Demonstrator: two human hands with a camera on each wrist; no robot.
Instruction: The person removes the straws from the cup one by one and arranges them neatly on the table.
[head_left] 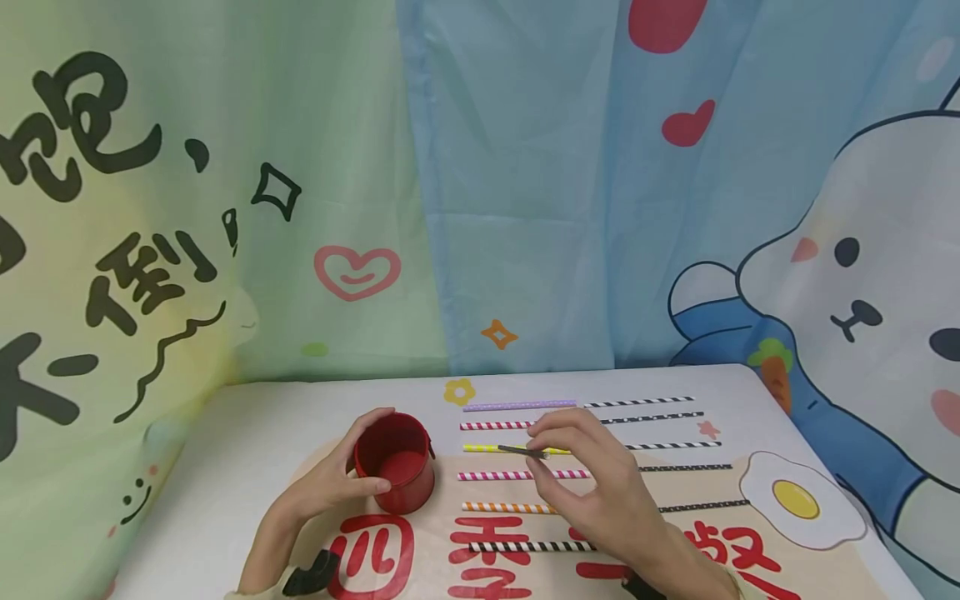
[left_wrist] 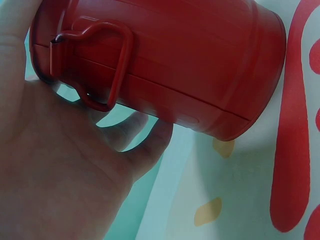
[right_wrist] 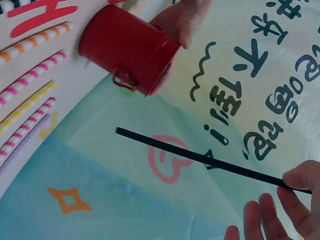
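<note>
My left hand [head_left: 326, 477] holds a red metal bucket [head_left: 408, 492] by its side, thumb near the rim and fingers round the far side. The bucket has small wire handles [left_wrist: 122, 65] and tilts a little; its visible inside holds nothing. Whether its base touches the table cannot be told. My right hand [head_left: 603, 479] pinches one end of a thin black straw [right_wrist: 200, 157] between thumb and fingertips. This straw is held above the table, to the right of the bucket, pointing toward it.
Striped and dotted straws lie in two columns on the table: purple [head_left: 517, 407], yellow [head_left: 480, 448], orange-striped [head_left: 502, 507] and others on the left, black-and-white ones [head_left: 675, 444] on the right. A black-striped straw [head_left: 525, 547] lies nearest. A printed curtain [head_left: 517, 167] hangs behind the table.
</note>
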